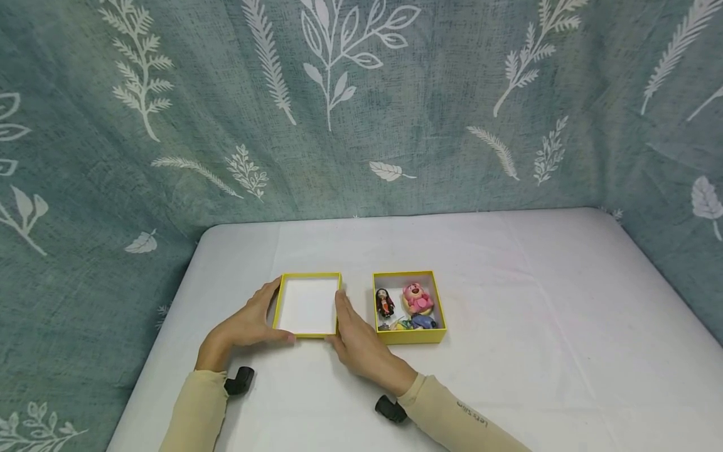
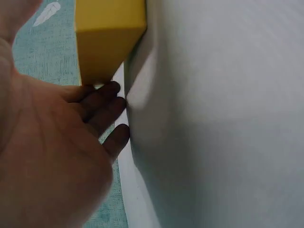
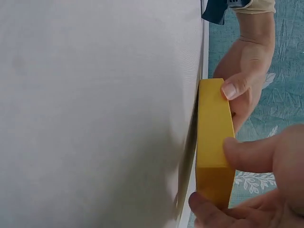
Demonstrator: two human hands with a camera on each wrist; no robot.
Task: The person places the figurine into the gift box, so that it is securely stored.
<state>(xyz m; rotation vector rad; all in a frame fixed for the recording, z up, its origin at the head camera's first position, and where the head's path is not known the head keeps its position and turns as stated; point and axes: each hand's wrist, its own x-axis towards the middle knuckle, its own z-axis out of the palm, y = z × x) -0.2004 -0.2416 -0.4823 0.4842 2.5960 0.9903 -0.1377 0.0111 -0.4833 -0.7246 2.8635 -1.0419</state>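
A square yellow box lid (image 1: 309, 306), white inside and facing up, sits between my two hands at the left-centre of the table. My left hand (image 1: 251, 323) grips its left side, thumb at the front wall and fingers along the side. From the other side my right hand (image 1: 361, 345) holds it, thumb on the front wall (image 3: 213, 123) and fingers at the right side. Just right of it stands an open yellow box (image 1: 411, 337). Inside are a dark-haired doll figure (image 1: 385, 303), a pink bear figure (image 1: 418, 299) and a blue figure (image 1: 423, 322), with smaller pieces partly hidden.
A white cloth (image 1: 536, 333) covers the table. Behind it and at both sides hangs a green curtain (image 1: 429, 138) with white leaf prints. Black wrist cameras (image 1: 391, 409) are worn under both wrists.
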